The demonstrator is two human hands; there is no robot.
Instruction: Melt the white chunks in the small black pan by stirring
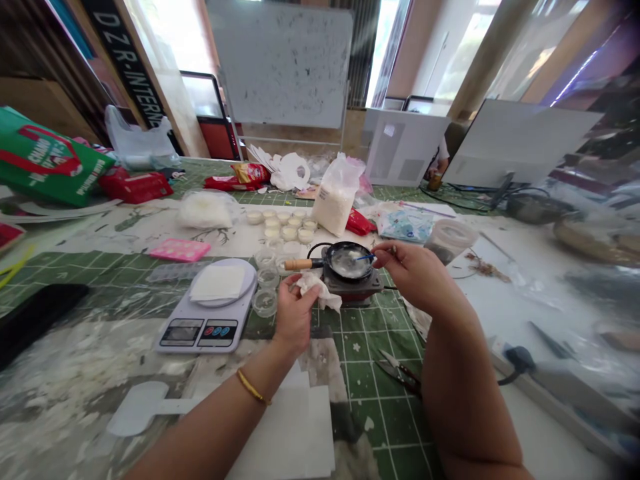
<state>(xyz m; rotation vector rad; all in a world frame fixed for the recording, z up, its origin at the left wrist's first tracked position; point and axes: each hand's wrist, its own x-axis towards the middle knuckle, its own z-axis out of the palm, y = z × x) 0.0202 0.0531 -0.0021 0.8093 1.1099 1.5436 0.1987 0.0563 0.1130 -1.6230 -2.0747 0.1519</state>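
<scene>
My right hand (pixel 407 270) pinches a thin blue stick (pixel 366 257), its tip down in a small black frying pan (pixel 349 275). Whitish, partly clear material (pixel 345 261) lies in the pan. The pan rests on a small electric hot plate (pixel 353 290), and its wooden handle (pixel 297 265) points left. Just below that handle, my left hand (pixel 294 313) is closed on a crumpled white tissue (pixel 323 293). Clear plastic cups (pixel 265 302) stand beside the left hand. A digital kitchen scale (pixel 207 307) with white paper (pixel 218 283) on it sits further left.
Several small cups of pale material (pixel 289 233) stand behind the pan, near a bag of white pellets (pixel 335 200). A pink mold (pixel 181 250) lies left. Scissors (pixel 397 370) lie by my right forearm. A power strip (pixel 550 393) is at the right. Another person's hand (pixel 441 160) shows at the back.
</scene>
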